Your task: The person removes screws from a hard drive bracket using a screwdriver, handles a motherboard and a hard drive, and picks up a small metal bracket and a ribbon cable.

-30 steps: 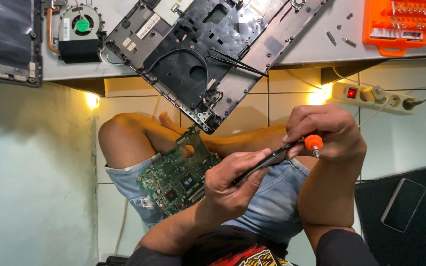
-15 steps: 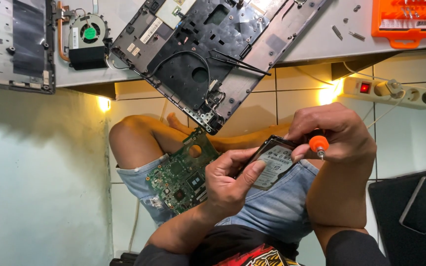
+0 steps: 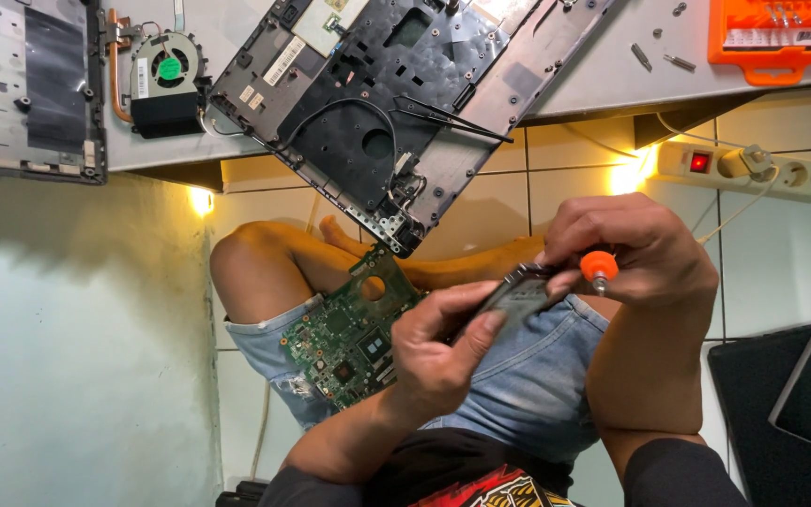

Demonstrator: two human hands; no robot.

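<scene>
A small flat dark component point(image 3: 516, 299), possibly a drive or module though the view is too blurred to say, is held above the person's lap, between both hands. The left hand point(image 3: 443, 352) has its fingers closed around the component's near end, thumb pressed along its face. The right hand point(image 3: 633, 249) has its fingers curled together on an orange-handled screwdriver point(image 3: 599, 267), and its fingertips also touch the component's far end.

Just left of the left hand, a green circuit board point(image 3: 354, 329) rests tilted on the thigh of the denim shorts point(image 3: 527, 385). Farther away, an opened laptop chassis point(image 3: 396, 103) lies on a low grey table point(image 3: 603, 80), with a cooling fan point(image 3: 167, 83) to its left, loose screws point(image 3: 664, 61) to its right, and an orange bit case point(image 3: 781, 33) at the far right. A white power strip point(image 3: 753, 169) sits on the tiled floor; a dark mat point(image 3: 772, 413) lies near right.

Judgement: good practice here is to grip the component by its edges, keep the driver tip square to it, and steady the board against sliding.
</scene>
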